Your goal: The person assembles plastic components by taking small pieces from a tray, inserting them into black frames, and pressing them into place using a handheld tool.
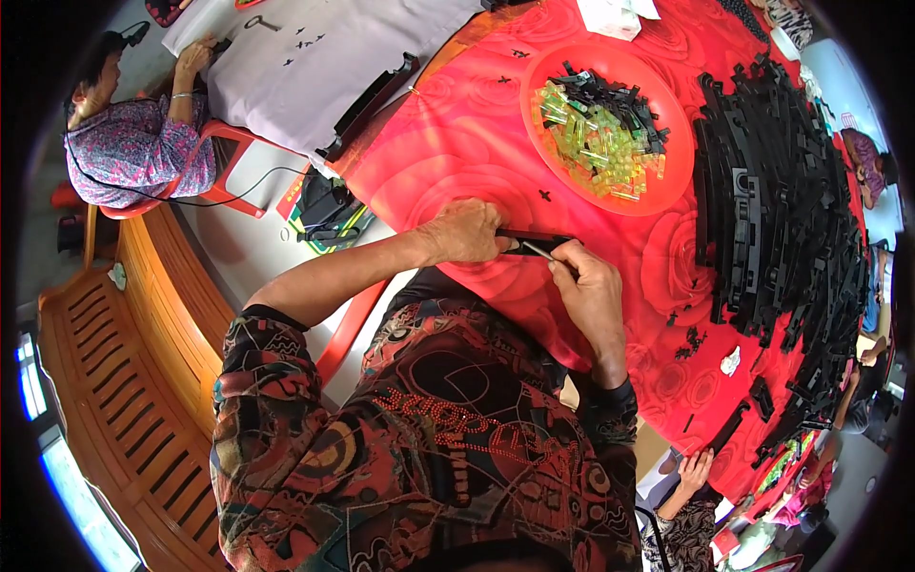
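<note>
Close in front of my body, my left hand (465, 232) is closed on the left end of a long black plastic strip (548, 238). My right hand (591, 291) pinches a thin metal rod-like tool (537, 251), whose tip rests at the strip near my left fingers. The exact shape of that tip is too small to tell. Beyond my hands stands a red round basin (681, 133) holding yellow-green clear plastic pieces (596, 129) and small black parts (634, 107).
A large heap of long black plastic strips (762, 210) covers the right of the red tablecloth (419, 172). Small black bits (691, 341) lie nearby. A co-worker (143, 143) sits at the grey-covered table (315, 67); another co-worker's hand (696, 469) touches a strip. A wooden bench (133, 381) stands left.
</note>
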Available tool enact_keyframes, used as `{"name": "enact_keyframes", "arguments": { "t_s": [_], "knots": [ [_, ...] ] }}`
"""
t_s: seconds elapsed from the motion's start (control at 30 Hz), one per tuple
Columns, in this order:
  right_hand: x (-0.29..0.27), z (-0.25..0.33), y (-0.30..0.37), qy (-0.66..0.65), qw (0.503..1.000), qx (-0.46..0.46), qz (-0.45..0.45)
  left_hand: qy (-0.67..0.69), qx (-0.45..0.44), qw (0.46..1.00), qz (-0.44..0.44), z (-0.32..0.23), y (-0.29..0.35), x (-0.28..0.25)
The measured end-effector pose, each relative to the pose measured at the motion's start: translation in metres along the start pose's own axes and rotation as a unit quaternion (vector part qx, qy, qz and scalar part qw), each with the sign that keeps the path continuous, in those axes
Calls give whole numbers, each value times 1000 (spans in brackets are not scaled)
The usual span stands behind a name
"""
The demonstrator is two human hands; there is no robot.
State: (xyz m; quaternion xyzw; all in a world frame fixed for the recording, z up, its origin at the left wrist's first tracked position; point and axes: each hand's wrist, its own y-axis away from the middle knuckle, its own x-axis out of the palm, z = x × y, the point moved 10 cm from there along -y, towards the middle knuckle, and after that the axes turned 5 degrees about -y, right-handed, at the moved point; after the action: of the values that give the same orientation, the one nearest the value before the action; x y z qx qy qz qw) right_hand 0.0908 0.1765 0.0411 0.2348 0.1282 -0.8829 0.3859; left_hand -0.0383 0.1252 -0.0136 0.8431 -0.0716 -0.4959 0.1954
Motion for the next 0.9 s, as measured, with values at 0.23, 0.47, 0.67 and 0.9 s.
{"name": "enact_keyframes", "arguments": {
  "t_s": [0.23,0.47,0.67,0.9],
  "knots": [
    [4,12,-8,152,987,-22,49,-27,-30,996,78,-1,0,5],
    [11,9,-16,144,982,-65,104,-21,-16,998,63,-1,-2,7],
    [24,21,-23,149,965,-118,183,8,-12,999,34,2,-2,7],
    [28,18,-27,121,969,-102,190,10,-21,998,60,5,-7,15]
  ]
}}
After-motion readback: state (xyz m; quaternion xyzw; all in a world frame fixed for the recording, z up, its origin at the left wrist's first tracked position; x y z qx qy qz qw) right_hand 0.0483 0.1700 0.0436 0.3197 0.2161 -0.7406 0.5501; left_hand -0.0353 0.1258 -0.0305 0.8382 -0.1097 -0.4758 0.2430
